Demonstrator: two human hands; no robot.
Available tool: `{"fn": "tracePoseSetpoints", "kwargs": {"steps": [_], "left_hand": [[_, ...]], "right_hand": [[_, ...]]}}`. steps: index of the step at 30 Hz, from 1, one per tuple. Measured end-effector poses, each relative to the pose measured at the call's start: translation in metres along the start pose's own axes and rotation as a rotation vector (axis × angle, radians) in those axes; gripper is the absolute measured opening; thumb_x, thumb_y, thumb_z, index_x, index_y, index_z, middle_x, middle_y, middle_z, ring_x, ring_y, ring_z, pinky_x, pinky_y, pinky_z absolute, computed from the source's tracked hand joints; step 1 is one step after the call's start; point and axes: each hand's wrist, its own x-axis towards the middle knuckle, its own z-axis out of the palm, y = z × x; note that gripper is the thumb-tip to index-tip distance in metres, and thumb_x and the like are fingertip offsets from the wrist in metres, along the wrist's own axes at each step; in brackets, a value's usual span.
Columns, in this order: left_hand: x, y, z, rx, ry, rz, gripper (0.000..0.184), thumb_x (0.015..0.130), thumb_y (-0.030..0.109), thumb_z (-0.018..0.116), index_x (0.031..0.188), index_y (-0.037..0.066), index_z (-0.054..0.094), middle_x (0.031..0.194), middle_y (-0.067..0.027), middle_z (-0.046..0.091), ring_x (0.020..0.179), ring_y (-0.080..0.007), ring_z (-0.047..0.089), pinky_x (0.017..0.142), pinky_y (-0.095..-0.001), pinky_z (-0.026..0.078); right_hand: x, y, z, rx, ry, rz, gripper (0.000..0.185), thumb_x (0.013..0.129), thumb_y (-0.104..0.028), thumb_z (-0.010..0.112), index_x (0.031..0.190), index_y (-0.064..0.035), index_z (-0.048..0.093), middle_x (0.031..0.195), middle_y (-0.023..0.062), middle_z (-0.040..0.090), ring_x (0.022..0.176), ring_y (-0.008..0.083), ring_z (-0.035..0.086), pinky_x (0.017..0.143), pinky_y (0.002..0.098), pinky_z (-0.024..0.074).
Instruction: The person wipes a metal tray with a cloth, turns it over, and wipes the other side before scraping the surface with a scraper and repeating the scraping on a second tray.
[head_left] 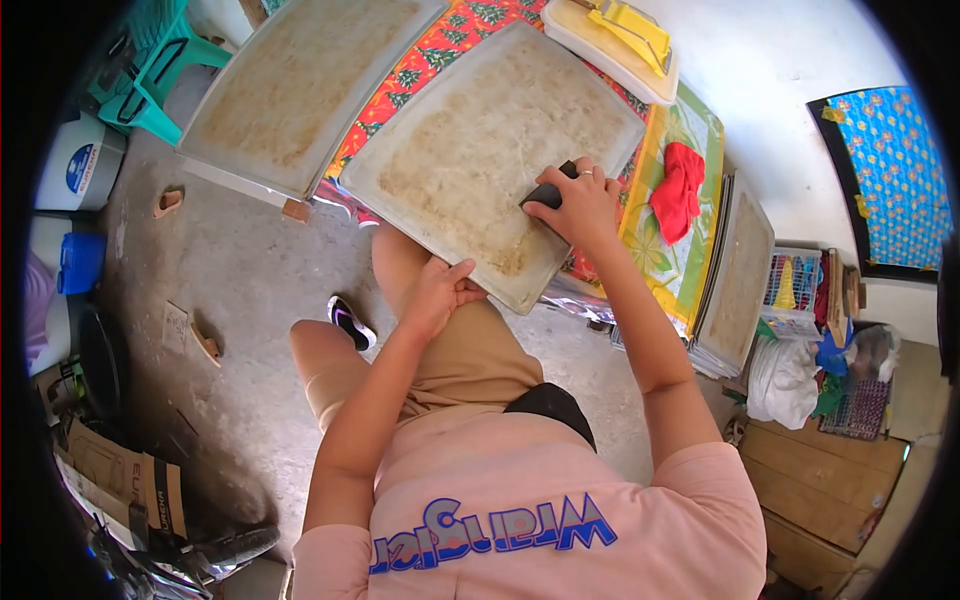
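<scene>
A flat grey tray-like panel (480, 130) with rounded corners and brown stains lies tilted across the table, its near corner reaching over my lap. My right hand (582, 205) is closed around a black block (548, 185), which rests against the panel's surface toward the right side. At the near edge, my left hand (442, 295) grips the panel's rim, with part of the fingers hidden. A red cloth (678, 190) lies to the right of my right hand.
A similar stained panel (300, 90) lies at the left, on a red patterned tablecloth (428, 55). A white tub (610, 45) with a yellow tool (632, 32) stands at the back. More panels (738, 275) are stacked at the right. A teal chair (165, 85) is far left.
</scene>
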Motion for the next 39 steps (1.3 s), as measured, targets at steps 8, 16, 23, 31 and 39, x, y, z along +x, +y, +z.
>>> {"fn": "tracePoseSetpoints", "kwargs": {"steps": [8, 16, 23, 31, 39], "left_hand": [[0.0, 0.001, 0.002, 0.01, -0.001, -0.001, 0.033, 0.098, 0.017, 0.054, 0.126, 0.0, 0.047, 0.109, -0.0123, 0.065, 0.09, -0.0203, 0.068, 0.079, -0.0365, 0.059], [-0.001, 0.002, 0.002, 0.021, -0.001, 0.001, 0.034, 0.098, 0.018, 0.054, 0.126, 0.0, 0.048, 0.108, -0.012, 0.065, 0.089, -0.0198, 0.067, 0.08, -0.0362, 0.058], [-0.001, 0.001, 0.001, 0.011, -0.009, 0.003, 0.034, 0.098, 0.018, 0.054, 0.126, 0.0, 0.048, 0.11, -0.0117, 0.065, 0.09, -0.0195, 0.067, 0.079, -0.036, 0.058], [0.0, 0.0, 0.001, 0.006, 0.001, 0.0, 0.033, 0.098, 0.017, 0.054, 0.125, -0.001, 0.048, 0.112, -0.012, 0.065, 0.091, -0.0198, 0.067, 0.08, -0.0363, 0.058], [0.0, 0.0, 0.0, 0.006, 0.002, 0.004, 0.033, 0.098, 0.017, 0.054, 0.125, -0.001, 0.048, 0.11, -0.0121, 0.066, 0.09, -0.02, 0.068, 0.08, -0.0363, 0.058]], "right_hand": [[0.004, 0.001, 0.004, 0.009, 0.001, 0.034, 0.043, 0.066, -0.049, 0.079, 0.102, -0.0277, 0.068, 0.108, 0.0105, 0.058, 0.104, 0.0303, 0.052, 0.083, 0.0456, 0.0356], [0.0, -0.003, 0.002, 0.011, 0.025, 0.016, 0.042, 0.067, -0.049, 0.079, 0.101, -0.0268, 0.068, 0.108, 0.0115, 0.057, 0.103, 0.0311, 0.053, 0.083, 0.0461, 0.0364], [0.0, -0.002, 0.004, 0.022, 0.01, 0.027, 0.041, 0.068, -0.048, 0.079, 0.102, -0.0273, 0.068, 0.108, 0.0133, 0.057, 0.104, 0.0321, 0.052, 0.083, 0.0461, 0.0365], [-0.001, -0.005, 0.003, 0.05, -0.009, 0.021, 0.042, 0.068, -0.048, 0.079, 0.103, -0.0266, 0.068, 0.108, 0.0142, 0.057, 0.103, 0.0324, 0.053, 0.084, 0.0456, 0.0357], [-0.002, -0.012, 0.0, 0.062, -0.003, -0.035, 0.041, 0.068, -0.047, 0.079, 0.102, -0.0266, 0.068, 0.105, 0.0125, 0.057, 0.102, 0.0321, 0.053, 0.082, 0.0448, 0.0352]]}}
